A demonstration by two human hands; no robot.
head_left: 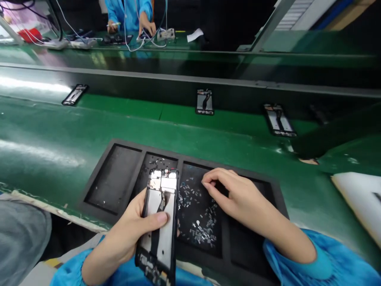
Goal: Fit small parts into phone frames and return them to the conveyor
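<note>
My left hand [127, 234] grips the phone frame [159, 222] open-side up; my right hand [238, 194] pinches among small parts [199, 222] in the tray [98, 174] — just beside the frame.

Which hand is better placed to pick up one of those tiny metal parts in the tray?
Probably the right hand: its fingertips rest among the small parts in the tray. The left hand grips the phone frame.

Phone frame [159, 222] in left hand [127, 234]
</note>
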